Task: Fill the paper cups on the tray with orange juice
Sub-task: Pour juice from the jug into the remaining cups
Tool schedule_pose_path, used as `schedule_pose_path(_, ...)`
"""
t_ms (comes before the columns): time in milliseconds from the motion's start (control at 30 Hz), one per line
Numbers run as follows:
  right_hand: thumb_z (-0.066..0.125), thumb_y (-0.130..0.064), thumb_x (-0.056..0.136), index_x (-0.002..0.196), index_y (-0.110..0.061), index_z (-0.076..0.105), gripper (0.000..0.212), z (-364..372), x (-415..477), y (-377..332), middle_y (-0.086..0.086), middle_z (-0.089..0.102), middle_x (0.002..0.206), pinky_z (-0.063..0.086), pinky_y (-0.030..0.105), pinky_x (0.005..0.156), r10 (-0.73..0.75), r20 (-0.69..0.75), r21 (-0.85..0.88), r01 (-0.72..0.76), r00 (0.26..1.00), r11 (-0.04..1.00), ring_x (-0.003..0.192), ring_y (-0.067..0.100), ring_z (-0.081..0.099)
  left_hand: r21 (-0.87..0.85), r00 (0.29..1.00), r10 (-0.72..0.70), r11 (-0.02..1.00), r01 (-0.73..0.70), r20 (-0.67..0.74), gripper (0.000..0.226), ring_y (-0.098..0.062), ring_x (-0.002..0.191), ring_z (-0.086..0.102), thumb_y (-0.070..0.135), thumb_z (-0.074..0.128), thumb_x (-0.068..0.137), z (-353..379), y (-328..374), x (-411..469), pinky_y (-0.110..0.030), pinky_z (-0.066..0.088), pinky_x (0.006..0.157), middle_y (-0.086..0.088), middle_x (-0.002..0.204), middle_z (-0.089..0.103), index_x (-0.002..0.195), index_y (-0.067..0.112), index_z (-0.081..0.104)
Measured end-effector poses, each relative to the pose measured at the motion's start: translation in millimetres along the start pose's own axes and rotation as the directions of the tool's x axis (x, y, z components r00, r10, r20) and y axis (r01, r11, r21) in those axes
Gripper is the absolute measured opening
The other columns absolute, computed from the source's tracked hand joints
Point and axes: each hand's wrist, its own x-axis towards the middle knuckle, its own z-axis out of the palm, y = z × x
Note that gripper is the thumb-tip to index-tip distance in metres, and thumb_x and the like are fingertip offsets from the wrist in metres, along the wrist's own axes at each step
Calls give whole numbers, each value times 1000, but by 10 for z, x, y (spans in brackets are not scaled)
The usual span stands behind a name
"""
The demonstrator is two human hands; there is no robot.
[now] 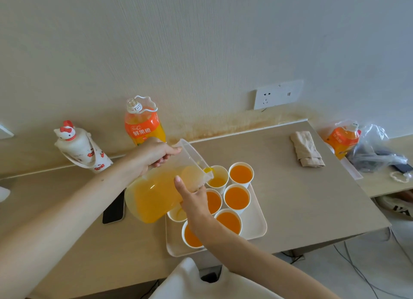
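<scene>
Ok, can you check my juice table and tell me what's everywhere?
Surface: table, no spill seen.
Job's things: jug tilted, pouring into far cup; five full cups; one hidden cup under the jug; all on tray.
Clutter: bottle, phone, flask, cloth, bag.
Grips: left grip holds the jug's top; right grip holds it below the spout.
Cables: thin cables, lower right.
Surroundings: wall, socket.

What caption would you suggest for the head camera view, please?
Left hand and right hand tilt a clear pitcher, pouring orange juice into a paper cup on the tray.
</scene>
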Motion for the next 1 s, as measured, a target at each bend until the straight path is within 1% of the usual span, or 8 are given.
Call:
schedule_pose_path(133, 80, -45, 64, 127, -23, 54, 71, 8, 3, 11, -2, 70, 112, 55, 36, 93, 15, -12, -4, -15, 1000, 1000, 103, 14, 67, -7, 1000, -1, 1000, 1, -8, 38, -11, 45, 34, 26, 70, 86, -2, 1, -33, -22, 31, 49, 1, 50, 40, 60, 13, 45)
schedule_pose_path(233, 79, -39, 72, 117, -29, 55, 52, 5, -13, -4, -6, 70, 108, 54, 26, 84, 21, -5, -20, -21, 1000, 1000, 99, 10, 66, -5, 1000, 2, 1000, -3, -8, 38, -11, 45, 34, 26, 70, 86, -2, 10, -57, -21, 31, 49, 1, 50, 40, 60, 13, 45)
schedule_pose_path(300, 78, -36, 75, 110, -30, 57, 41, 1, -23, -13, -6, 70, 106, 54, 27, 86, 24, 5, -23, -24, 1000, 999, 99, 10, 67, -16, 1000, 4, 1000, -4, -10, 37, -11, 45, 34, 25, 70, 87, 1, 8, -69, -21, 31, 49, 1, 50, 40, 61, 13, 45)
schedule_pose_path(433, 78, -45, 66, 112, -32, 55, 53, 12, -64, -30, -7, 69, 109, 52, 25, 83, 32, 15, -31, -31, 999, 999, 100, 10, 65, -15, 1000, 9, 1000, -9, -11, 38, -10, 44, 34, 23, 70, 87, 8, 6, -98, -21, 31, 48, 1, 50, 40, 61, 14, 45)
schedule_pose_path(667, 77, -44, 66, 120, -29, 54, 61, 15, -76, -76, -7, 69, 111, 51, 20, 76, 21, 34, -17, -21, 999, 1000, 99, 8, 65, -26, 1000, 16, 1000, -17, -22, 38, -11, 45, 34, 24, 70, 86, 2, 6, -100, -22, 30, 49, 1, 51, 40, 61, 13, 45)
schedule_pose_path(767, 76, -42, 68, 113, -30, 55, 51, 8, -78, -68, -9, 69, 108, 49, 17, 72, 25, 45, -15, -24, 999, 1000, 96, 6, 66, -12, 1000, 8, 1000, -9, -29, 38, -11, 45, 34, 25, 71, 86, 5, -12, -88, -22, 31, 50, 0, 51, 41, 60, 14, 45)
schedule_pose_path(833, 77, -41, 69, 110, -30, 56, 47, 13, -76, -76, -9, 69, 106, 49, 18, 73, 25, 49, -20, -24, 999, 1000, 95, 6, 66, -7, 1000, 4, 1000, -5, -30, 38, -11, 45, 34, 26, 71, 86, -4, -8, -85, -22, 31, 50, 0, 52, 41, 60, 14, 45)
schedule_pose_path(1000, 78, -46, 63, 117, -30, 55, 61, 20, -67, -50, -6, 68, 113, 48, 22, 78, 57, 31, -10, -57, 998, 998, 102, 9, 63, -26, 999, 8, 1000, -8, -33, 38, -11, 45, 34, 24, 72, 85, 9, -18, -76, -21, 30, 48, 1, 52, 40, 61, 13, 45)
